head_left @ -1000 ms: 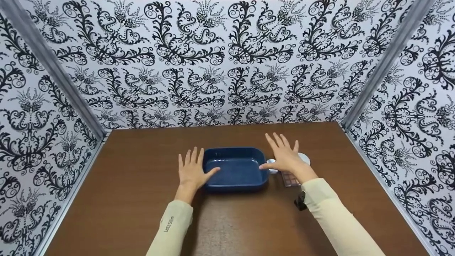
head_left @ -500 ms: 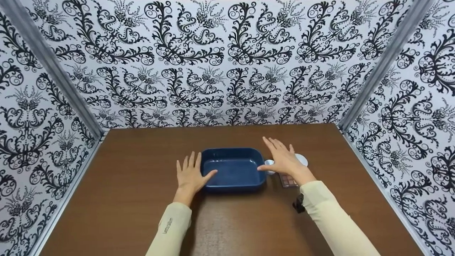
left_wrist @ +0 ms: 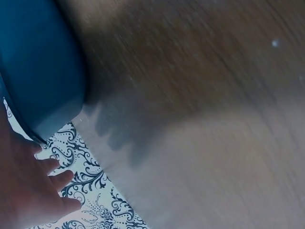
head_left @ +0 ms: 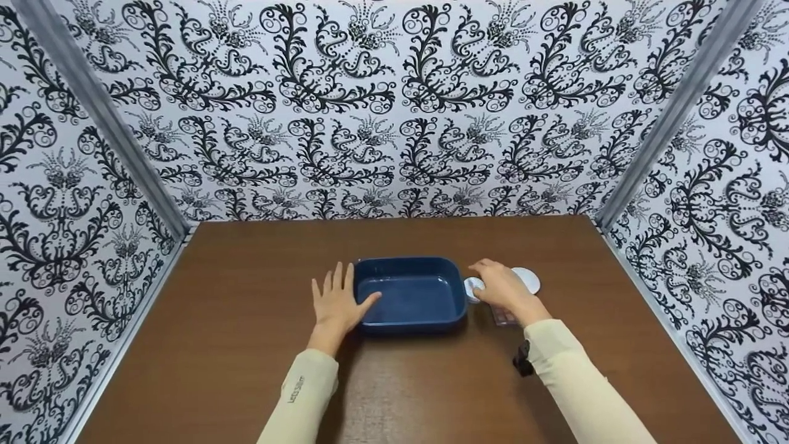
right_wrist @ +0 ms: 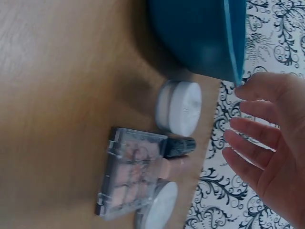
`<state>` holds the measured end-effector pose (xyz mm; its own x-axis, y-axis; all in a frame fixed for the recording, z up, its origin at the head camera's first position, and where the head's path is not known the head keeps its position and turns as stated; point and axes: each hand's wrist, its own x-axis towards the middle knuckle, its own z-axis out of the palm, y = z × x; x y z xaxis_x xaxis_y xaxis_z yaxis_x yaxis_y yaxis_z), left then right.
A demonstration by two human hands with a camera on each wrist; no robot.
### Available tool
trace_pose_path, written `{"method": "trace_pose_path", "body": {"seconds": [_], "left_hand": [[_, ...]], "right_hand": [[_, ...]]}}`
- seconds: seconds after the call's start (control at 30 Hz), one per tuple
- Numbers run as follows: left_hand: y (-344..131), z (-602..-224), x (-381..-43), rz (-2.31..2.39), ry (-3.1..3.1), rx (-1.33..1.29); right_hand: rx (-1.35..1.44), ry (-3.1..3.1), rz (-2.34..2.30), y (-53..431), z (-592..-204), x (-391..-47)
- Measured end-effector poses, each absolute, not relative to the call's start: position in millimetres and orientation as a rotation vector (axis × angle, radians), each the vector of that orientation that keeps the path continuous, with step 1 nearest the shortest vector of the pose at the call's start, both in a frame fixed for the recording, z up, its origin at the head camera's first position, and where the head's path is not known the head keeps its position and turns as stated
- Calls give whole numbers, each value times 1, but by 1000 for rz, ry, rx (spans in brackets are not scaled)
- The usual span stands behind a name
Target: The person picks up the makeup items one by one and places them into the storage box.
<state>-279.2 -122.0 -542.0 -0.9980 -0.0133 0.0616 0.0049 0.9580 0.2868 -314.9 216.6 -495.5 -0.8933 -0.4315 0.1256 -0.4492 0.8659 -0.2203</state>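
Note:
A blue rectangular baking dish [head_left: 410, 299] stands on the brown table. My left hand [head_left: 336, 305] is at the dish's left side, fingers spread and straight, with the thumb over the rim. To the right of the dish, my right hand [head_left: 502, 287] is above a small round jar with a white lid [right_wrist: 185, 109], its fingers loosely bent and holding nothing. In the right wrist view the thumb lies right at the dish's rim. Beside the jar lies a clear-cased makeup palette [right_wrist: 128, 174] with pinkish pans, partly hidden by my right hand in the head view.
A round white-topped container [head_left: 527, 280] lies beyond my right hand. A small dark-capped item [right_wrist: 180, 146] and a pink cylinder [right_wrist: 174, 166] sit beside the palette. Patterned walls [head_left: 370, 154] enclose the brown table [head_left: 246, 345] at the back and sides.
My right hand has lowered toward the jar, its fingers going from spread and raised to bent downward. The left hand stays at the dish's left side.

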Motion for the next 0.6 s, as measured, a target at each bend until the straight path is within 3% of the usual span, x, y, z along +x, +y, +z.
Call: {"method": "trace_pose_path", "body": {"seconds": [0.6], "left_hand": [[-117,-550,-276,-562,-3006,67]], "right_hand": [[626,-2974,199,213,-530,-325]]}}
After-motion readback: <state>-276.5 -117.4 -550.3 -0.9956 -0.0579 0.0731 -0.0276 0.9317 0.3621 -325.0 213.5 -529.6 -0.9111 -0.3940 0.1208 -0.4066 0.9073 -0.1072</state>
